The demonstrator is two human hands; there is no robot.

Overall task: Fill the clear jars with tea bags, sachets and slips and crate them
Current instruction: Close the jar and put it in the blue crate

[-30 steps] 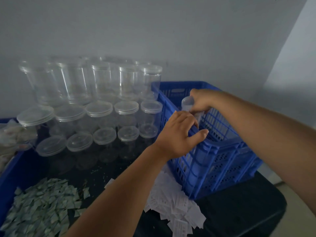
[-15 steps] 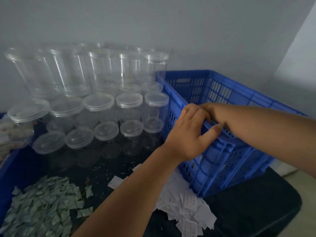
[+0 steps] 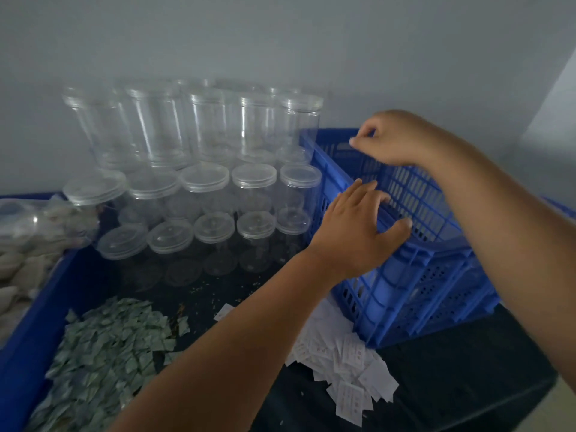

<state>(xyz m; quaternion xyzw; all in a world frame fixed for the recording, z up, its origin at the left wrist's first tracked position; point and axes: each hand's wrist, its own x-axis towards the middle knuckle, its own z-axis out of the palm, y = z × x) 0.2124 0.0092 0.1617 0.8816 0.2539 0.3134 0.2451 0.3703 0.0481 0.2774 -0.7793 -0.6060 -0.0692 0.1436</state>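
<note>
The blue slatted crate (image 3: pixel 420 294) stands at the right of the dark table. My left hand (image 3: pixel 358 235) lies on its near-left rim with fingers spread and thumb apart, holding nothing. Over the crate's back part hovers my right hand (image 3: pixel 396 138), fingers loosely curled and empty. The crate's inside is hidden by my arms. Lidded clear jars (image 3: pixel 202 182) are stacked in tiers to the left of the crate. A heap of green sachets (image 3: pixel 103 350) lies at the front left, and white slips (image 3: pixel 352 366) are scattered by the crate's near corner. Pale tea bags (image 3: pixel 21 263) are piled at the far left.
A blue bin edge (image 3: pixel 37 313) runs along the left side between the tea bags and the sachets. A grey wall stands close behind the jars and crate. Brown crumbs dot the dark tabletop (image 3: pixel 199 294). The table's right edge drops to a pale floor (image 3: pixel 558 410).
My right hand went down into the crate with a clear jar and has come up empty. My left hand has loosened its grip on the rim, fingers now spread.
</note>
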